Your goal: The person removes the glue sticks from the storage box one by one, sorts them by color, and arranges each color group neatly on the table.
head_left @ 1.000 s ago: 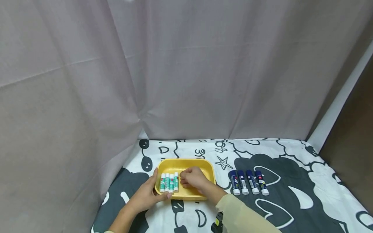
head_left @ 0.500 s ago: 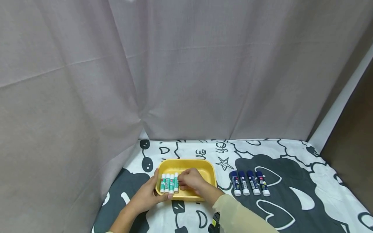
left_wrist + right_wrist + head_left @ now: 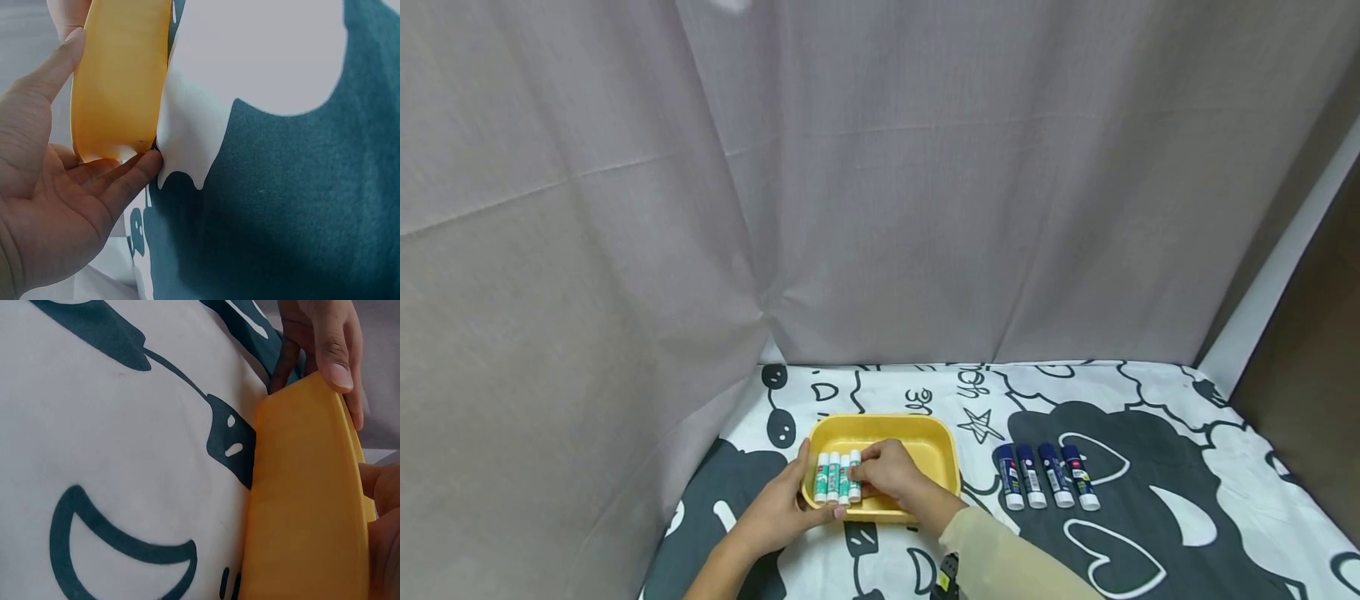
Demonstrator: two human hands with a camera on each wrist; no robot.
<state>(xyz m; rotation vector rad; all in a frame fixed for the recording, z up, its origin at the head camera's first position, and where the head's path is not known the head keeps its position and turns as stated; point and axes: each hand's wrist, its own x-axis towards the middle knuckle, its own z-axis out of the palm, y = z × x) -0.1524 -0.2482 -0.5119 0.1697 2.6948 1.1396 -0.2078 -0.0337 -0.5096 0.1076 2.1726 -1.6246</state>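
A yellow tray (image 3: 928, 437) lies on the patterned cloth, with a row of several green-and-white glue sticks (image 3: 833, 482) at its left end. My left hand (image 3: 777, 514) grips that end, the thumb on the near rim and the fingers against the side; the left wrist view shows them at the tray wall (image 3: 122, 81). Inside the tray, my right hand (image 3: 897, 477) has its fingertips on the rightmost glue stick (image 3: 855, 490) and appears to pinch it. In the right wrist view, the tray wall (image 3: 306, 500) hides most of my right hand (image 3: 386, 525).
To the right of the tray, several dark blue glue sticks (image 3: 1047, 477) with white ends lie side by side on the cloth (image 3: 895, 379). A grey curtain (image 3: 895, 208) hangs behind and along the left. A brown surface (image 3: 1300, 367) stands at the far right.
My right hand has shifted slightly left, bringing its fingertips from beside the rightmost glue stick onto it. My left hand keeps its hold on the tray. The head view has tilted slightly.
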